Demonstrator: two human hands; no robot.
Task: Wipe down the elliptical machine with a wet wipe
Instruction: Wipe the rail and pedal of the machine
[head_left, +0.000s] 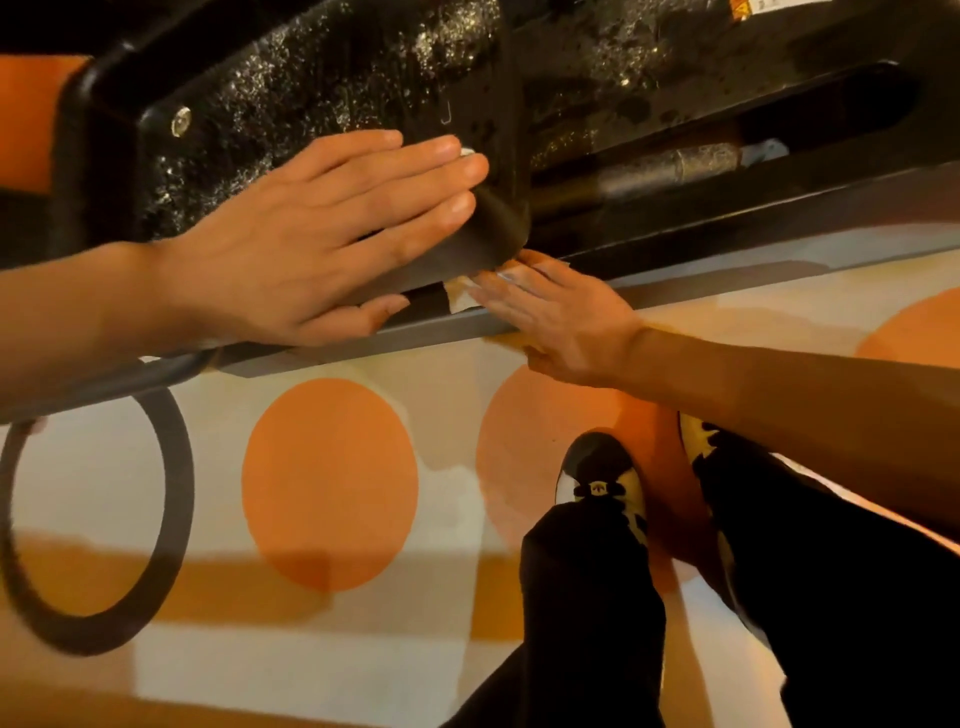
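L hand (311, 244) laid flat on black pedal plate (322, 78) of elliptical machine, fingers straight and pressed together, thumb hooked under plate's lower edge. Nothing gripped.

R hand (561, 322) reaching in from the right, fingers straight and close together, pressing wet wipe (460, 296) onto grey rail (431, 332) just under plate's lower corner. Wipe mostly hidden under fingertips, pale crumpled edge sticking out left of them. No pinch visible.

Plate surface speckled w/ shiny droplets or residue; round silver bolt (180, 121) near its left end. Small J-like mark on plate above L fingertips, unclear whether print or scratch. Tiny white bit at L fingertips, unclear what.

Writing: yellow/orange warning label (743, 8) at top edge, cut off, text too small to read. Shoe (602, 478) black and cream, trefoil-shaped logo on tongue, no legible lettering.

Black trousers (597, 597) lower right. Floor cream w/ orange circle (330, 483) patterns, black ring (176, 509) shape at left.
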